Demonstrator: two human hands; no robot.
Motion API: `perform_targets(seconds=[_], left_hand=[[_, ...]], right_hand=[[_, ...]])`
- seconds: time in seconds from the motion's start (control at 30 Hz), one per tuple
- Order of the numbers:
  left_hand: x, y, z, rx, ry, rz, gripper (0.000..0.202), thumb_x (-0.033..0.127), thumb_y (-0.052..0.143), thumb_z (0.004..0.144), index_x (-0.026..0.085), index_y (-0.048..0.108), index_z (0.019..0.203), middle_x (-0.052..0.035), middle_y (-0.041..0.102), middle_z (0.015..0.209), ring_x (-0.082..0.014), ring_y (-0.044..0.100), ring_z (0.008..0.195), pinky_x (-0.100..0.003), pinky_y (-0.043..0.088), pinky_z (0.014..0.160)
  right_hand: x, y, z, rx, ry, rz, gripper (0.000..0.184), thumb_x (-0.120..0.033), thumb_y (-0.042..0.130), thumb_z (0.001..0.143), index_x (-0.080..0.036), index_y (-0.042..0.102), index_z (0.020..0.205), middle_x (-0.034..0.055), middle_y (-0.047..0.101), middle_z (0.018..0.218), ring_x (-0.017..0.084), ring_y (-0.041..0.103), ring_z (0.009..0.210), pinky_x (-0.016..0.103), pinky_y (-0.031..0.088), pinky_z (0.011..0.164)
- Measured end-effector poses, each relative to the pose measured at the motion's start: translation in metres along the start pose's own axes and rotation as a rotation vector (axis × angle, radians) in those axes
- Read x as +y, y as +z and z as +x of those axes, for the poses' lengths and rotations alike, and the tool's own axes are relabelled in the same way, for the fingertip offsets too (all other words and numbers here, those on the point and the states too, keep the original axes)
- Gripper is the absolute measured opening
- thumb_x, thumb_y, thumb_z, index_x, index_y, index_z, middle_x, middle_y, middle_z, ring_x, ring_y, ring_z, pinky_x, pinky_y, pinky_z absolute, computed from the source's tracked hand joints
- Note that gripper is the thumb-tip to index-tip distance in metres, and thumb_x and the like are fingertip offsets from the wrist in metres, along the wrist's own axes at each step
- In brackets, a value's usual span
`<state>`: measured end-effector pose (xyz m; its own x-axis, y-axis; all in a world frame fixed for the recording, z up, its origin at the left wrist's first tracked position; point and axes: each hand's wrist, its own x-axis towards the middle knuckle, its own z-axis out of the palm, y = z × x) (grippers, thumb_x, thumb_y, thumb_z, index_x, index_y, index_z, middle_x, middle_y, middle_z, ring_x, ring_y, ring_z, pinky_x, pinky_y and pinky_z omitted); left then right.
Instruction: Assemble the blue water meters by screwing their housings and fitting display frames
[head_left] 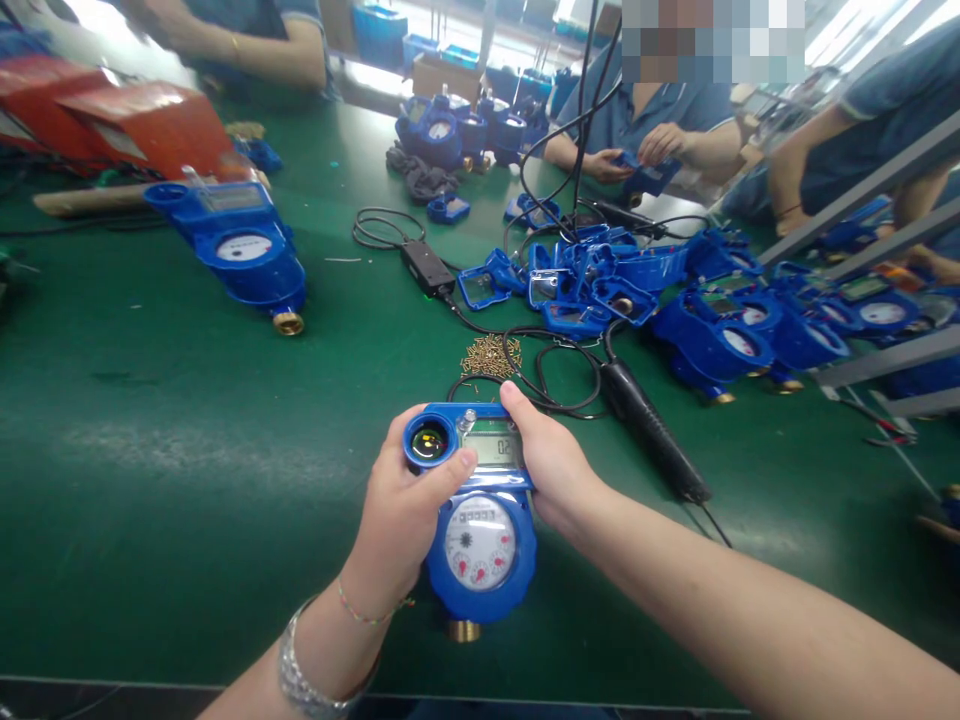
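Observation:
A blue water meter (480, 545) is between my two hands, just above or on the green table near its front edge; I cannot tell which. It has a white round dial, a small lit display, a round socket at its upper left and a brass threaded end pointing toward me. My left hand (401, 510) wraps its left side, thumb by the display's lower left corner. On the other side my right hand (559, 460) grips the upper right edge, thumb on top. Beyond the meter lies a pile of small brass screws (491, 357).
A black electric screwdriver (652, 430) with its cable lies to the right. Blue covers (577, 280) are heaped behind it, with more meters (720, 335) alongside. One meter (244, 250) stands at left near orange boxes (150, 120). Co-workers' hands (660, 145) are across the table.

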<state>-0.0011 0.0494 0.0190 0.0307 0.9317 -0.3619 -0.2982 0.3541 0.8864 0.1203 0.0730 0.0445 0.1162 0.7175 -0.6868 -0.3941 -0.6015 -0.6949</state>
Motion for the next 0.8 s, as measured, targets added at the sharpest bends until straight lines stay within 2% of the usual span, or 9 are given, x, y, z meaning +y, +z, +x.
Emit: perform_targets(seconds=[0.13, 0.3, 0.57, 0.8], left_hand=[[0.000, 0.003, 0.001, 0.014, 0.023, 0.026, 0.048, 0.033, 0.073, 0.065, 0.020, 0.052, 0.106, -0.0053, 0.062, 0.099, -0.0246, 0.060, 0.090, -0.042, 0.046, 0.086], [0.000, 0.005, 0.000, 0.021, 0.027, 0.008, 0.049, 0.033, 0.074, 0.064, 0.019, 0.052, 0.105, -0.0054, 0.061, 0.099, -0.0246, 0.059, 0.092, -0.042, 0.045, 0.087], [-0.001, 0.003, -0.001, 0.025, 0.036, 0.042, 0.047, 0.034, 0.074, 0.065, 0.020, 0.053, 0.105, -0.0049, 0.062, 0.098, -0.0228, 0.060, 0.089, -0.040, 0.045, 0.086], [-0.001, 0.003, 0.001, 0.043, 0.031, 0.072, 0.049, 0.034, 0.074, 0.064, 0.021, 0.054, 0.106, -0.0043, 0.062, 0.100, -0.0233, 0.060, 0.091, -0.039, 0.045, 0.086]], right_hand=[[-0.004, -0.002, 0.000, 0.021, 0.025, -0.005, 0.027, -0.042, 0.055, 0.085, -0.016, 0.059, 0.079, 0.0042, 0.067, 0.071, 0.017, 0.062, 0.062, 0.027, 0.050, 0.062], [-0.009, 0.003, 0.000, 0.055, 0.072, -0.027, 0.016, -0.029, 0.054, 0.083, -0.015, 0.057, 0.076, 0.0020, 0.062, 0.057, 0.017, 0.058, 0.050, 0.031, 0.050, 0.056], [0.001, 0.002, 0.003, 0.043, -0.004, 0.012, 0.025, -0.039, 0.055, 0.084, -0.016, 0.058, 0.075, 0.0023, 0.063, 0.062, 0.016, 0.060, 0.061, 0.026, 0.048, 0.060], [0.004, -0.003, 0.006, 0.050, -0.026, 0.034, 0.028, -0.042, 0.058, 0.081, -0.017, 0.057, 0.069, 0.0004, 0.062, 0.064, 0.014, 0.057, 0.060, 0.024, 0.045, 0.060]])
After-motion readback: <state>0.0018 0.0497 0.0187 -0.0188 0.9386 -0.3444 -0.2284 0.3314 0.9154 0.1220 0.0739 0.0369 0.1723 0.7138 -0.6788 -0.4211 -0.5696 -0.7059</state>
